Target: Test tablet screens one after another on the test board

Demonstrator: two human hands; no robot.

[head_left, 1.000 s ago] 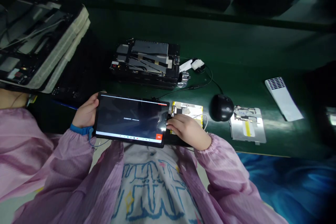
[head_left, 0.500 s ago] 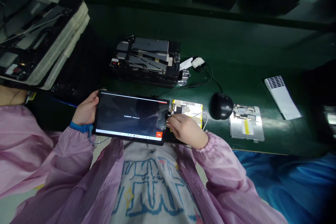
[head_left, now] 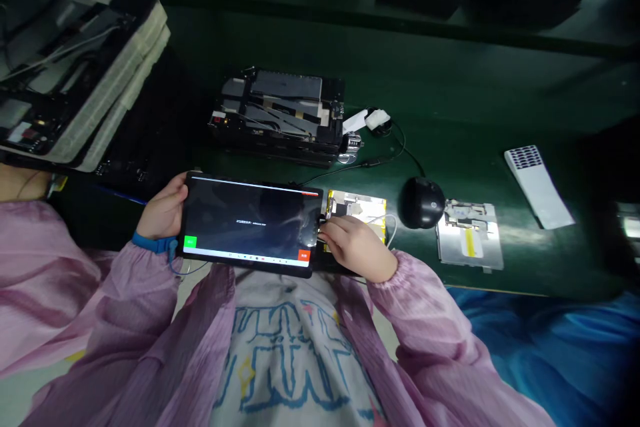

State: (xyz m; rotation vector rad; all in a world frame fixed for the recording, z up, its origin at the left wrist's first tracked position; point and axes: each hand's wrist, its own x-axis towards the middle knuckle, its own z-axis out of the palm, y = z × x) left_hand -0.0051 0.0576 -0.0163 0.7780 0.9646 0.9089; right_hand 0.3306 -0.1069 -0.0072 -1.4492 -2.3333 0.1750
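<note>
My left hand (head_left: 164, 212) grips the left end of a black tablet (head_left: 250, 223), thumb on its front edge. The lit screen shows a dark page with a line of text, a green box at lower left and a red box at lower right. At the tablet's right edge, the fingers of my right hand (head_left: 357, 247) are pinched together on a small part that they mostly hide. A white cable (head_left: 393, 230) loops beside that hand. Behind it lies a silvery board with yellow edging (head_left: 363, 203). A blue strap (head_left: 153, 242) with a cord circles my left wrist.
A stack of opened tablet bodies (head_left: 285, 113) stands behind the tablet; another stack (head_left: 115, 93) is at left. To the right are a black computer mouse (head_left: 423, 202), a metal plate with circuitry (head_left: 470, 240) and a white strip (head_left: 540, 187). Neighbours' sleeves show both sides.
A green box has appeared at the screen's lower left, and the line of text looks different. Both hands and the tablet stay nearly in place.
</note>
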